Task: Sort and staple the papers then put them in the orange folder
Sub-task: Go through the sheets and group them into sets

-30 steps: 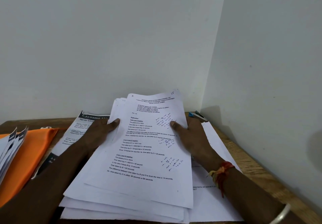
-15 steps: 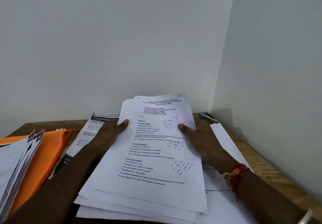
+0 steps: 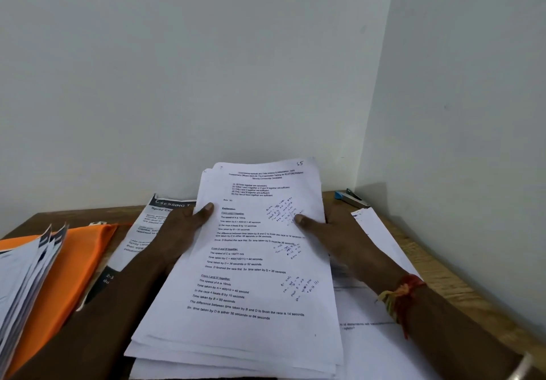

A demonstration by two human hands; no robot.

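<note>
Little has moved over the last second: your view has swung slightly, so more of the orange folder (image 3: 74,261) now shows to the left of the paper stack (image 3: 251,276), while both hands keep the same hold on it. Your left hand (image 3: 183,229) grasps the stack's left edge and your right hand (image 3: 334,232) its right edge, each with the thumb pressed on the top sheet; the fingers beneath the stack are hidden. The stack sits tilted in front of you, its far end lifted, and its near edges are fanned and uneven, so the sorting looks unfinished and nothing seems to be stapled yet. The stapler (image 3: 351,198) lies beyond the stack's right corner, by the wall, well apart from your right hand. A second pile of sheets (image 3: 23,276) lies further left of the stack, over the folder, and a printed leaflet (image 3: 141,232) lies just left of the stack under your left arm. The main risk is slippage: if you free one hand to reach for the stapler before squaring the edges, the loose lower sheets could slide out or mix with the loose pages (image 3: 375,232) to the stack's right. Stapling it as it lies would likely pin the pages crooked, and the stack may be too thick for that stapler.
</note>
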